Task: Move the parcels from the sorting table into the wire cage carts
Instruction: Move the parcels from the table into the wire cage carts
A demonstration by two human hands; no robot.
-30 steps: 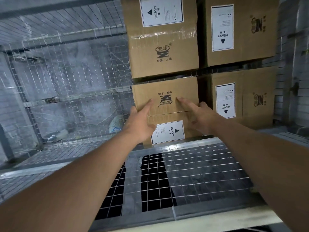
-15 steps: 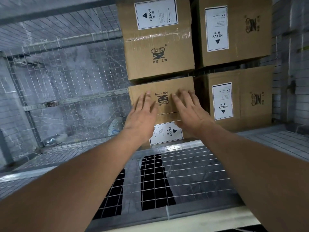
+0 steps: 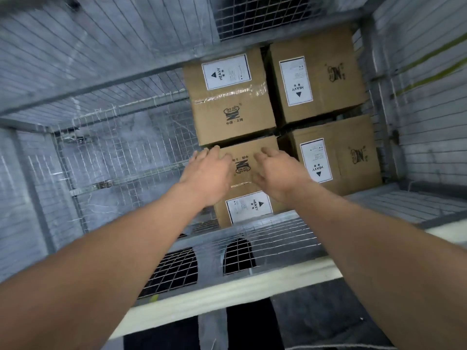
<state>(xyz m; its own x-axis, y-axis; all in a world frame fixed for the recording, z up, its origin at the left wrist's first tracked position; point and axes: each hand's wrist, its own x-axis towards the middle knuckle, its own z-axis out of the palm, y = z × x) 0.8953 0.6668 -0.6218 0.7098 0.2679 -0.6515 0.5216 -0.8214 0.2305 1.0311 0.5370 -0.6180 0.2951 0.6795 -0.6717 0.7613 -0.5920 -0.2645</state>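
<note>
- Both hands are up against the front face of the lower-left brown cardboard parcel [image 3: 249, 173] inside the grey wire-mesh cage cart [image 3: 121, 152]. Left hand [image 3: 206, 173] covers the left part of that face, right hand [image 3: 276, 173] the right part, with the printed black logo showing in the gap between them.
- Fingers on both hands look loosely spread and mostly straight, not wrapped round any edge. Fingertips reach up near the top edge of the face. Can't really tell if the palms are pressed flat or just off the cardboard.
- The parcel sits on the cart's wire-mesh shelf [image 3: 273, 238], at the bottom left of a two-by-two stack. The upper-left taped cardboard box [image 3: 232, 102] sits right on top of it, and the lower-right cardboard box [image 3: 336, 157] is just beside it.
- Looks: plain brown corrugated card, a strip of clear tape across the front, and a white "HEAVY" label with a black triangle [image 3: 249, 207] low on the face. The logo and label read sideways or upside down from here.
- The face toward the person is taller than it is wide, so it seems to stand on end, long axis up and down. How deep it runs back into the cart isn't visible.
- The upper-right cardboard box [image 3: 318, 82] carries the same sort of white label, also turned.
</note>
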